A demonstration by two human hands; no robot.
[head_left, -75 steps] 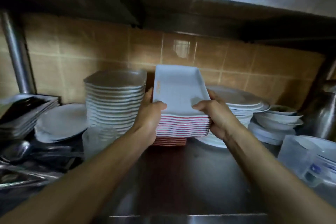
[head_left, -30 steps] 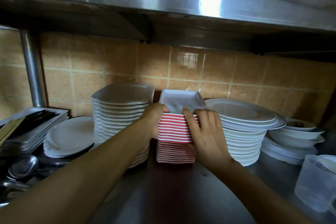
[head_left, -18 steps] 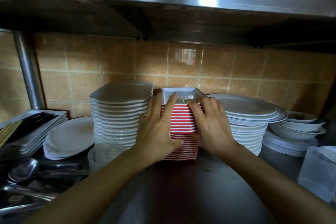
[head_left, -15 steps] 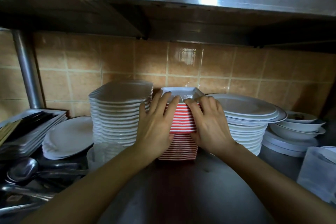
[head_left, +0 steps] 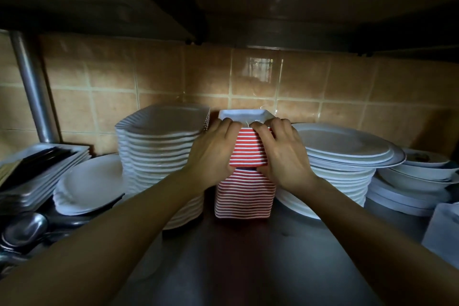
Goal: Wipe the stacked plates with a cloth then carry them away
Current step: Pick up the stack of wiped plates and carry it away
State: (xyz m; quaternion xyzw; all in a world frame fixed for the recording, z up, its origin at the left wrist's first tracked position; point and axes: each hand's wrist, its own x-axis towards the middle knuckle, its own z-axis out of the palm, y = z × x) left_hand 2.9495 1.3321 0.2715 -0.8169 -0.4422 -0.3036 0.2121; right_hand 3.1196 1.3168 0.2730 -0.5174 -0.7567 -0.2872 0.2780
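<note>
Head view looks under a steel shelf (head_left: 223, 2) at a crowded steel surface (head_left: 248, 268) backed by tan wall tiles (head_left: 161, 77). Dead centre stands the stack of red-and-white striped plates (head_left: 244, 196), square and tall, its white top plate just showing above the fingers. The left hand (head_left: 213, 154) wraps the upper left side of the stack, fingers curled over the rim, while the right hand (head_left: 283, 154) grips the upper right side the same way, thumb tucked at a small step in the stack where the upper plates sit slightly narrower than the lower ones. Just left of it rises a tall pile of white scalloped plates (head_left: 159, 149); on the right is a stack of wide round plates (head_left: 342, 156), with bowls (head_left: 422, 169) beyond. Spoons (head_left: 24, 228) lie at the far left.
</note>
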